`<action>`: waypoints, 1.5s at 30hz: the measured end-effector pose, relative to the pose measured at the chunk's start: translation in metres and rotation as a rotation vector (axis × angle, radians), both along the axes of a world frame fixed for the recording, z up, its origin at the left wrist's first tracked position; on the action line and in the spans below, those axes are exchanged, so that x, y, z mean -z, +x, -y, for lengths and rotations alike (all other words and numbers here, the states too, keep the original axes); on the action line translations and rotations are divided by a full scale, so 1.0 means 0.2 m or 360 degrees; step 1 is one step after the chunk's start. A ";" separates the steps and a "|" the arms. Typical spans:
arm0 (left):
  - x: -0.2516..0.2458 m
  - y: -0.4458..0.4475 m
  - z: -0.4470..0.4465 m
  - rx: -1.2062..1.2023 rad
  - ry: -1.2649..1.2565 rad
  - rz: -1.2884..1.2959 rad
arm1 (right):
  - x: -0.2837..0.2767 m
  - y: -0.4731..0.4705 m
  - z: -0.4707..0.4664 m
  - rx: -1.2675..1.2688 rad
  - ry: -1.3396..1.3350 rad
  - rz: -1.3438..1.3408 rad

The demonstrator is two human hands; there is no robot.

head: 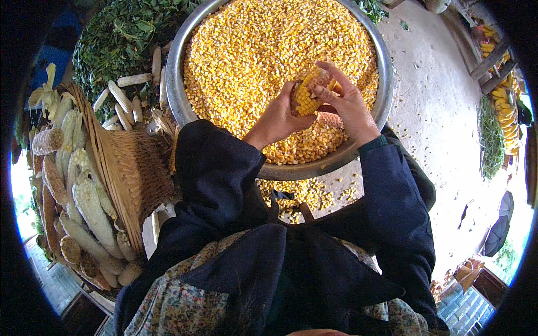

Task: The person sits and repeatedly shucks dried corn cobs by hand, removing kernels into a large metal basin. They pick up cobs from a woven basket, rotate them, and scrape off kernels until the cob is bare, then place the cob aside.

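A partly shelled corn cob is held above a wide metal basin heaped with loose yellow corn kernels. My left hand grips its near side, while my right hand has its thumb pressed on the cob and its fingers around the far end. Yellow kernels still cover the cob's left part; reddish bare core shows toward the upper right. Just beneath my right hand, a reddish bare cob is partly visible; whether it rests on the kernels or touches the hand I cannot tell.
At left stands a woven basket full of bare cobs. More white cobs lie beside green leaves. Spilled kernels dot the concrete floor below the basin. Yellow corn ears hang at far right.
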State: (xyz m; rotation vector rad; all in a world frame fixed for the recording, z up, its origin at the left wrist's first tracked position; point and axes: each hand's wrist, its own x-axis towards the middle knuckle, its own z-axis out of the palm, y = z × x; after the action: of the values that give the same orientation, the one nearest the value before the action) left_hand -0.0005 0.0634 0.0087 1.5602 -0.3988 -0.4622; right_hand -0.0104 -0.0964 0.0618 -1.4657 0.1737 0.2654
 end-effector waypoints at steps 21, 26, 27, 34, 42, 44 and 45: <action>-0.03 -0.01 0.00 -0.0085 0.0378 0.0432 | 0.06 0.00 0.02 0.0048 0.0083 0.0009; 0.05 -0.04 0.05 -0.0292 0.0646 0.0775 | 0.18 0.01 -0.03 -0.0012 -0.0536 0.0502; 0.03 -0.03 0.04 -0.0247 0.0621 0.0714 | 0.16 0.01 -0.03 -0.0014 -0.0363 0.0342; -0.03 -0.01 0.00 -0.0190 0.0159 0.0269 | 0.01 0.00 0.04 -0.0002 0.0147 -0.0105; -0.09 0.05 -0.04 -0.0194 -0.0690 -0.0642 | 0.53 -0.06 0.31 -0.0460 -0.1951 0.0218; -0.08 0.05 -0.05 -0.0211 -0.0906 -0.0813 | 0.58 -0.14 0.29 -0.0669 -0.2117 0.0197; -0.05 0.06 -0.05 -0.0163 -0.0936 -0.0824 | 0.58 -0.16 0.28 -0.0734 -0.2251 0.0220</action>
State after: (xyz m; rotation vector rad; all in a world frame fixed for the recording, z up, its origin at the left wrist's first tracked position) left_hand 0.0113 0.0740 0.0197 0.8451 -0.0387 -0.5849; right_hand -0.0430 -0.1525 -0.0551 -2.9279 -0.1492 0.4448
